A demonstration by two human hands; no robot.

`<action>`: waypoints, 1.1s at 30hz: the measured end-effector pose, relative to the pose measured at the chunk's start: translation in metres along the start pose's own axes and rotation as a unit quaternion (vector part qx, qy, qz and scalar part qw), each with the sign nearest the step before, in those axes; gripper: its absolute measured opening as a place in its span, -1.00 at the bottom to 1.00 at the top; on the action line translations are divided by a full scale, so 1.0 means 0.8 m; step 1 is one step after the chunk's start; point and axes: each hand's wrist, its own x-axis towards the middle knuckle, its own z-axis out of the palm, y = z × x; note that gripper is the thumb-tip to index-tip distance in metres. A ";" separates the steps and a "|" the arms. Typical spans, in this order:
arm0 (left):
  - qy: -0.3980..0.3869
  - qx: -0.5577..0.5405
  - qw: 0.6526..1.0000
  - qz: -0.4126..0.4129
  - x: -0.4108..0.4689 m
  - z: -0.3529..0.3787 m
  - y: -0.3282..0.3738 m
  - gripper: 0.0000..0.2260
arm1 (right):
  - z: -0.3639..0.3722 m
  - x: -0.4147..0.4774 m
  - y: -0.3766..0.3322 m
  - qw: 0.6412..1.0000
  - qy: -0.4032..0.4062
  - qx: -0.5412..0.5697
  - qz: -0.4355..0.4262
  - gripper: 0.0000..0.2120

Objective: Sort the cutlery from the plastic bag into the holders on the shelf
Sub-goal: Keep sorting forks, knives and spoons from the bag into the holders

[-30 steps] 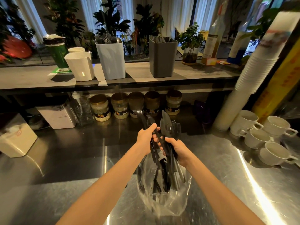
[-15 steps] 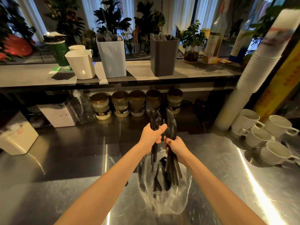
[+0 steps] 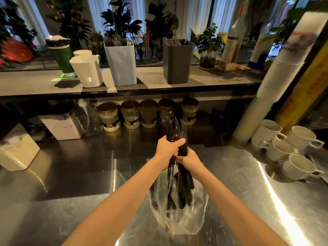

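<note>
A bundle of black plastic cutlery [image 3: 174,128] stands upright above a clear plastic bag [image 3: 197,212] on the steel counter. My left hand [image 3: 167,148] grips the bundle near its top, and my right hand [image 3: 189,158] grips it just below, the two hands touching. The lower ends of the cutlery reach down into the bag. On the shelf above stand a light blue holder [image 3: 121,64] with cutlery in it and a dark grey holder [image 3: 177,63] with cutlery tips showing.
A white jug [image 3: 87,71] and a green cup [image 3: 62,56] stand left of the holders. Several jars [image 3: 130,115] line up under the shelf. White cups [image 3: 298,167] and a tall stack of paper cups [image 3: 269,86] crowd the right side. A white box [image 3: 16,151] sits far left.
Both hands have closed together on the cutlery, gathering the loose pieces into one tight bundle and lifting it a little higher out of the bag.
</note>
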 end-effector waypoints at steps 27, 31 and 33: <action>-0.063 -0.239 0.967 -0.055 0.009 -0.060 0.035 -0.76 | -0.033 -0.016 0.002 0.899 -0.146 0.410 0.056 -0.86; -0.066 -0.309 0.946 -0.073 0.008 -0.050 0.037 -0.79 | -0.026 -0.017 -0.003 0.903 -0.127 0.403 0.081 -0.91; -0.044 -0.328 0.939 -0.090 0.006 -0.044 0.040 -0.80 | -0.020 -0.015 -0.002 0.916 -0.087 0.376 0.107 -0.92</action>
